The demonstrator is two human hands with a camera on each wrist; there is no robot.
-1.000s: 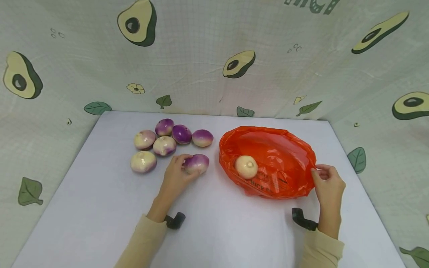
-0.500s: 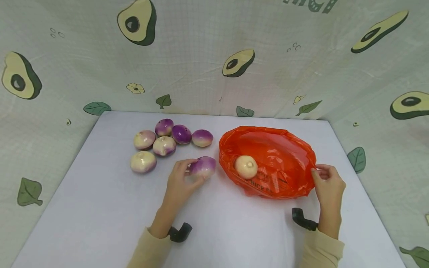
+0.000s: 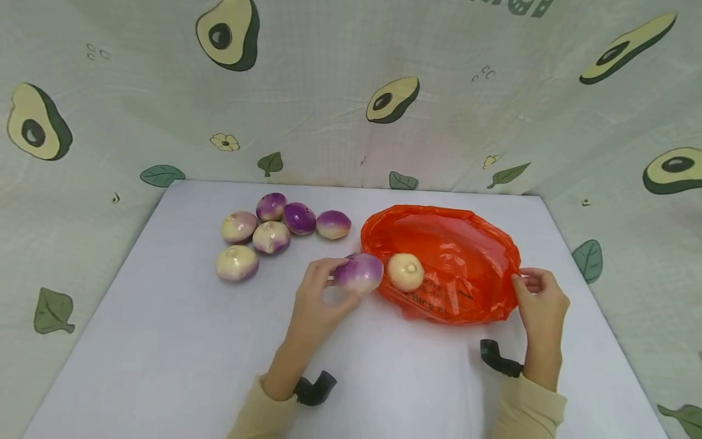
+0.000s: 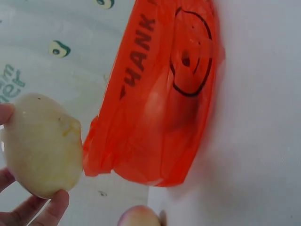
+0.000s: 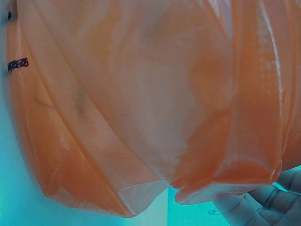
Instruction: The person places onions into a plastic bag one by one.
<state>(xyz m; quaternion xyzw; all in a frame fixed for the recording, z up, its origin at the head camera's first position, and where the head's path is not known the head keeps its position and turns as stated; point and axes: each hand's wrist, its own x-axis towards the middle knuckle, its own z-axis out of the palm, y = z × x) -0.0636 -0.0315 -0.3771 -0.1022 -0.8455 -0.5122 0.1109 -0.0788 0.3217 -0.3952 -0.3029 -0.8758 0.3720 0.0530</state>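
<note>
My left hand [image 3: 320, 299] grips a purple-and-white turnip [image 3: 359, 272], thumb on the near side and fingers behind. In the head view the turnip overlaps the left rim of an open red plastic bag [image 3: 444, 228]. The left wrist view shows its pale underside [image 4: 42, 146] held just beside the bag's outer wall [image 4: 155, 122]. Inside the bag lies one pale turnip [image 3: 406, 272]. My right hand [image 3: 543, 299] pinches the bag's right rim between thumb and fingers; the right wrist view shows its fingers [image 5: 270, 202] at the edge of the plastic.
Several purple-and-white turnips [image 3: 271, 238] sit in a loose group at the back left of the white table [image 3: 164, 329]. A cloth printed with avocados [image 3: 307, 79] hangs behind the table and on both sides.
My left hand has carried the turnip rightward, from beside the group on the table to the bag's left rim. The right hand keeps its hold, and the bag stays in place.
</note>
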